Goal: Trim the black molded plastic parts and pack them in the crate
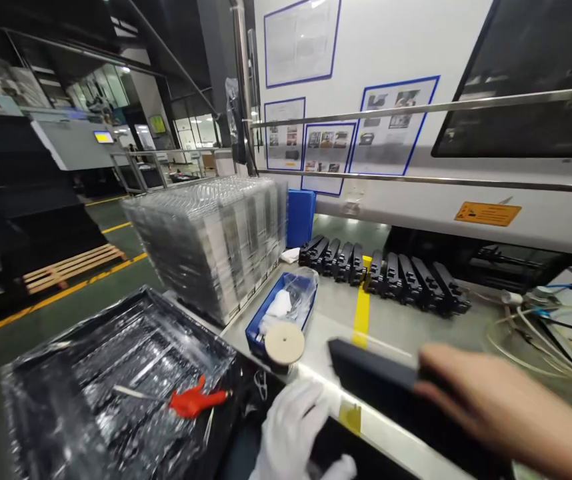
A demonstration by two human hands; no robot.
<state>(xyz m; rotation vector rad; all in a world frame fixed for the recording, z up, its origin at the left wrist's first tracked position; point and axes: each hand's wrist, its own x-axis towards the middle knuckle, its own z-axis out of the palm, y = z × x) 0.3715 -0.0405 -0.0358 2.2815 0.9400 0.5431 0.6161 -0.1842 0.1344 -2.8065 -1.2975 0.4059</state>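
Your right hand, bare, is closed around a long black panel at about 4 o'clock, lifted just over the bench. Your left hand, in a white glove, curls loosely at 6 o'clock, its fingers against a dark edge below the panel. At 11 o'clock of that hand sits a round tan disc.

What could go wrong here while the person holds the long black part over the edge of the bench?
1. The right hand grips the long black part at one end only, so its free end may swing into the round tape roll or the blue bin.
2. The gloved left hand sits close under the part and could be pinched.
3. The loose cables lie near the right arm and might snag.
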